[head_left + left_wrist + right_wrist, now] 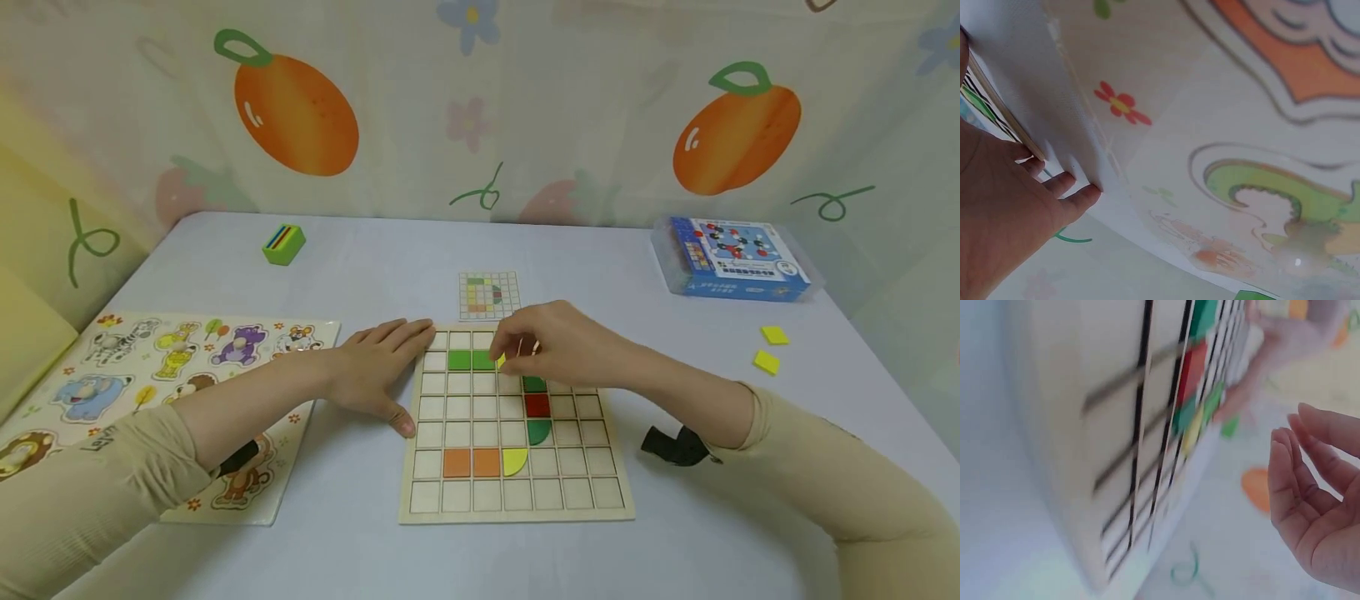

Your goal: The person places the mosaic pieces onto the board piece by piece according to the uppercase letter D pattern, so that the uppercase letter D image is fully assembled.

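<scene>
A wooden grid board (517, 517) lies on the table with coloured tiles in its cells. My left hand (375, 367) rests at its upper left edge, fingers spread. Over the upper part hovers my right hand (558, 346), partly hiding a yellow piece (501, 362). In the right wrist view, the right hand (1322, 506) has loosely bent fingers and nothing between them. Light green squares (460, 360), a red square (537, 406), dark green pieces (538, 432), orange squares (486, 462) and a yellow quarter-round (514, 462) sit in the grid. A pattern card (488, 296) lies behind.
An animal peg puzzle (300, 442) lies under the left forearm. Two yellow squares (767, 362) are on the right, near a blue boxed set (742, 260). A green block (284, 244) stands at the back left, before a printed curtain.
</scene>
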A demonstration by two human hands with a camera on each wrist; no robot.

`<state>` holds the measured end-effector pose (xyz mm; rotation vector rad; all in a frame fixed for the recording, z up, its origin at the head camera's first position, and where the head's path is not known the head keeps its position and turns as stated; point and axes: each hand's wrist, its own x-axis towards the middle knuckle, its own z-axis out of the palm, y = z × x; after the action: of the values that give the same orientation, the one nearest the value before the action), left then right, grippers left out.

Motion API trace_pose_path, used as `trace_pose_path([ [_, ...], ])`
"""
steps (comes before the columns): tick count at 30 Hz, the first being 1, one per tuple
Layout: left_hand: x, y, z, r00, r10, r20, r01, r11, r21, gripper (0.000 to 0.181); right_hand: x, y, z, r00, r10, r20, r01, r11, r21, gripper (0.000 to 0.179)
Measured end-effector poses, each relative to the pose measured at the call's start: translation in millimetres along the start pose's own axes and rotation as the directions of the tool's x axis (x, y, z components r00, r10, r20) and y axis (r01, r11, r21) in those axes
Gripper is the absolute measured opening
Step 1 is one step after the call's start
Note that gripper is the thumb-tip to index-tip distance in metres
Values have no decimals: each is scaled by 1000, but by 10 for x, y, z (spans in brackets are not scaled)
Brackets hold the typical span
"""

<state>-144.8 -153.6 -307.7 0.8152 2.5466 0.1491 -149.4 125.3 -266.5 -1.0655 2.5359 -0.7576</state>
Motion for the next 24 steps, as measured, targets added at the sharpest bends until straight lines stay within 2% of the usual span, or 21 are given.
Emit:
trace_pose_path([
  [5,-5,3,-2,1000,4,-2,-4,1000,2,129,-165,258,-277,990,107,-97,-107,994,2,12],
  [13,-7,4,9,1000,2,0,-2,1000,-11,129,-616,728,-632,949,259,-181,-258,966,31,13],
  [18,-3,-4,14,1000,1,1,-1,1000,-9,129,-915,1087,-736,917,357,-179,-354,934,48,20],
  [24,-4,-5,11,1000,3,6,-3,1000,-14,129,-1235,1502,-861,898,424,-115,-422,906,45,27],
])
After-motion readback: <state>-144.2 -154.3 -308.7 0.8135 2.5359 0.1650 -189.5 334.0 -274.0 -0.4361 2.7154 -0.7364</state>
